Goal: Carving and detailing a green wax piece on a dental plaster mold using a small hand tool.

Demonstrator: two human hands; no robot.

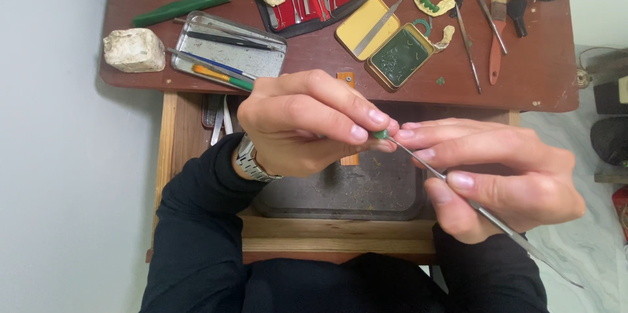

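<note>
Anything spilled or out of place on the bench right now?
Minor only: a green wax crumb lies loose on the tabletop beside the open wax tin, and fine debris speckles the dark tray below both hands. Nothing looks damaged.

Shiny metal carving tool (458,189), matt green wax (381,134), worn wooden desk (523,58).

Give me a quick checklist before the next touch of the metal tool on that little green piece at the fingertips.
1. Green piece pinched between left hand thumb and fingers: ok.
2. Metal tool gripped like a pen in the right hand: ok.
3. Tool tip meets the green piece: ok, they appear to touch.
4. Dark tray lies below the hands to catch scraps: ok.
5. Open yellow tin of green wax on the desk, uncovered: ok.
6. Condition of the tool tip, clean or loaded: cannot tell, too small.
</note>
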